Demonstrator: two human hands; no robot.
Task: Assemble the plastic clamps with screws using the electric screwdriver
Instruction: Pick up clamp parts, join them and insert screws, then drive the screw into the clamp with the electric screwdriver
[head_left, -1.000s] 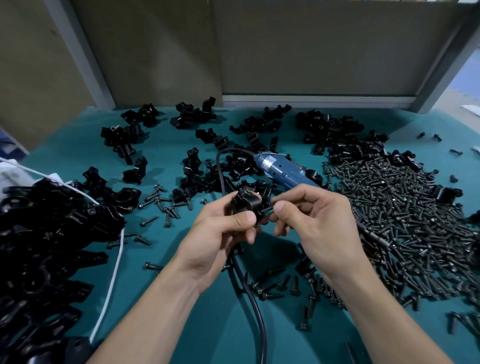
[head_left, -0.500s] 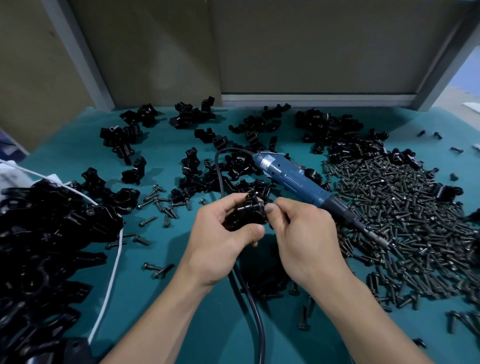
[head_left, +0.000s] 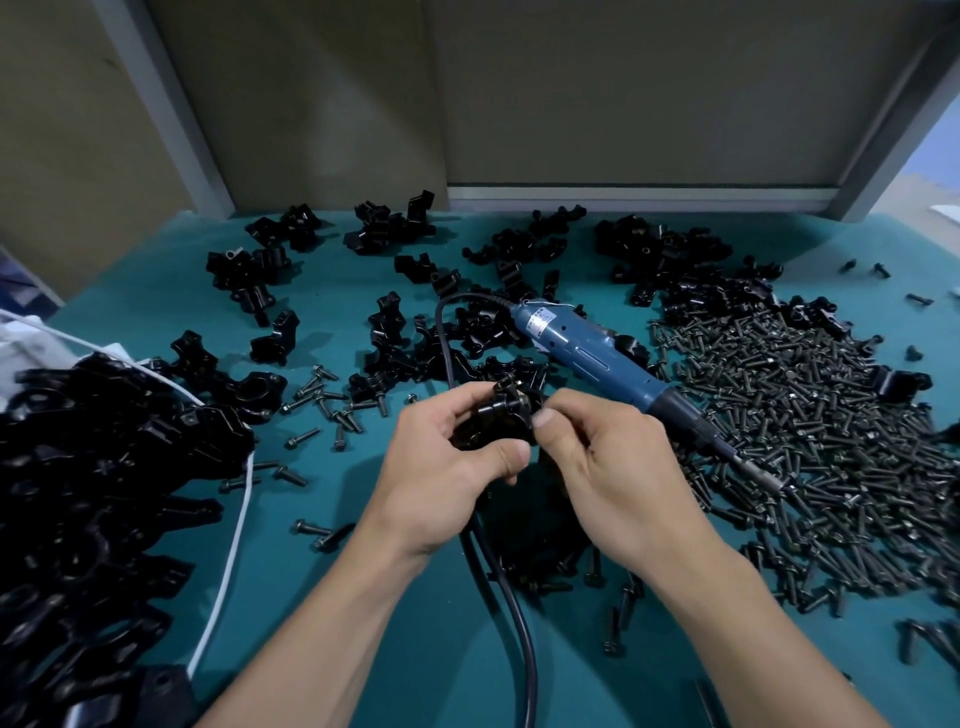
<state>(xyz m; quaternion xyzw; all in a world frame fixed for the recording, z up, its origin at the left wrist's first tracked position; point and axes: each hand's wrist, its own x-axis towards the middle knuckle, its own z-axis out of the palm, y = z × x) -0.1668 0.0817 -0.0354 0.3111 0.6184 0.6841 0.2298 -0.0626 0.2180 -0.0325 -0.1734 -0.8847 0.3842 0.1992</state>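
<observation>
My left hand (head_left: 447, 483) grips the clamp (head_left: 493, 421) above the middle of the tabletop (head_left: 322, 291), my right hand (head_left: 608, 467) pinching its side, screw hidden; I should seat it straight before reaching for the screwdriver (head_left: 597, 358) lying just behind.

Pulled R hand (head_left: 613, 467) lower & closer in, uncovered screwdriver (head_left: 597, 364) nose & bit. Turned clamp (head_left: 498, 421) a little, slid L hand (head_left: 441, 478) thumb down its front, R fingertips pinched at its right side.
</observation>
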